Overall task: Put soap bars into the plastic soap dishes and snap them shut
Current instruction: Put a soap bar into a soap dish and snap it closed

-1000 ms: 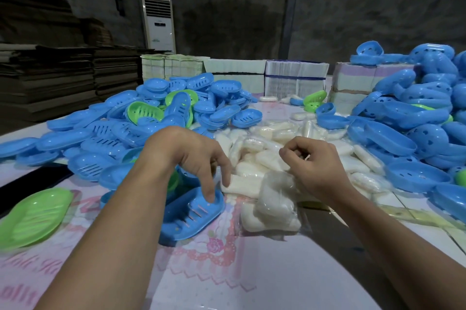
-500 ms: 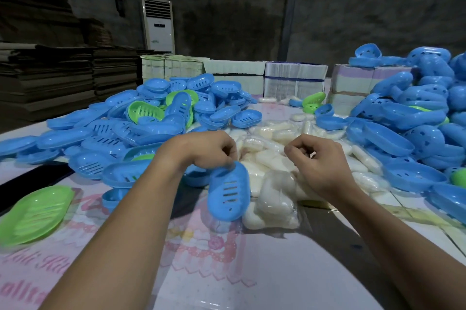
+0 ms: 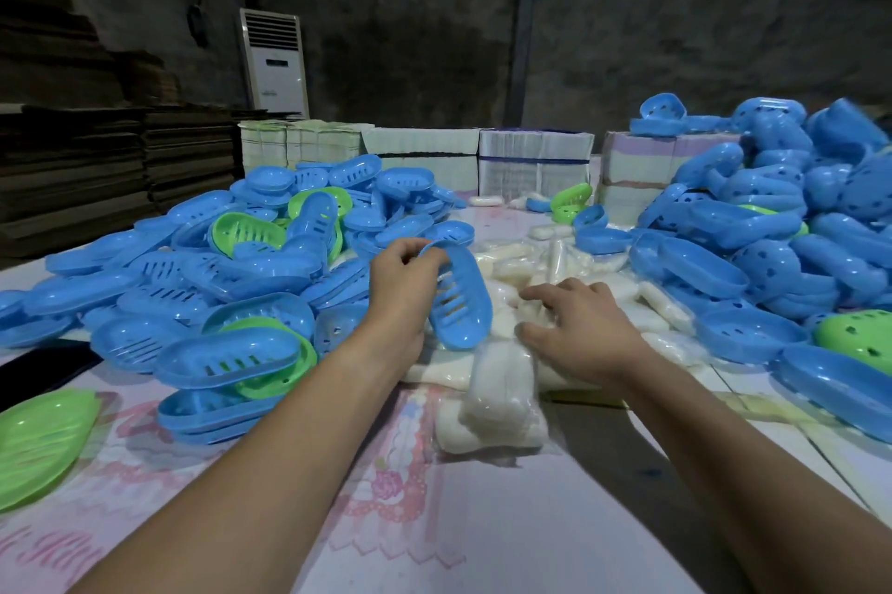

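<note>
My left hand (image 3: pixel 403 287) grips a blue slotted soap dish half (image 3: pixel 458 299) by its far end and holds it tilted above the table, over the near edge of the soap pile. My right hand (image 3: pixel 577 328) lies with spread fingers on the heap of white soap bars in clear wrappers (image 3: pixel 502 390); the fingertips touch the wrapped bars and grip nothing that I can see. More wrapped bars (image 3: pixel 555 260) stretch away behind both hands.
A big heap of blue and green slotted dish halves (image 3: pixel 231 265) fills the left. Blue perforated halves (image 3: pixel 772 236) pile up on the right. A green half (image 3: pixel 38 444) lies at the near left. Bundled flat cartons (image 3: pixel 536 159) line the table's far edge.
My left hand has lifted the blue dish half off the table and swung it up and right over the soap. My right hand has opened from a curled pinch and dropped onto the wrapped bars.
</note>
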